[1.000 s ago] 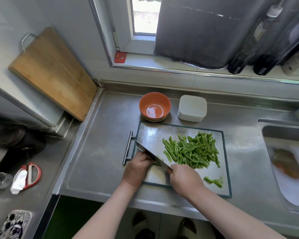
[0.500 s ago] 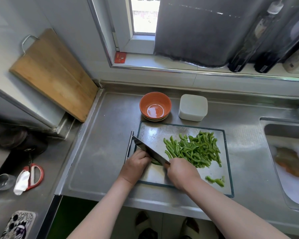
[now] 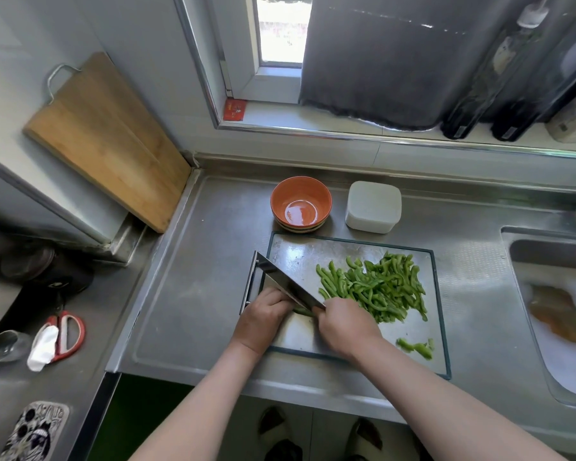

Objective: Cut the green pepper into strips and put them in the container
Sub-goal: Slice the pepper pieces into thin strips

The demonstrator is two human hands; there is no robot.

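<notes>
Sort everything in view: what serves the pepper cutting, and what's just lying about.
In use: knife in right hand; pepper piece under left hand; cut strips; steel cutting board; orange bowl or white box as likely container.
Lying about: wooden board, red scissors, glass, bottles, sink.

Green pepper strips (image 3: 373, 289) are lying on a silvery, teal-rimmed cutting board (image 3: 300, 256). An orange bowl (image 3: 300, 204) and a white container (image 3: 373, 206) are standing at the worktop's (image 3: 197, 294) far edge.
</notes>
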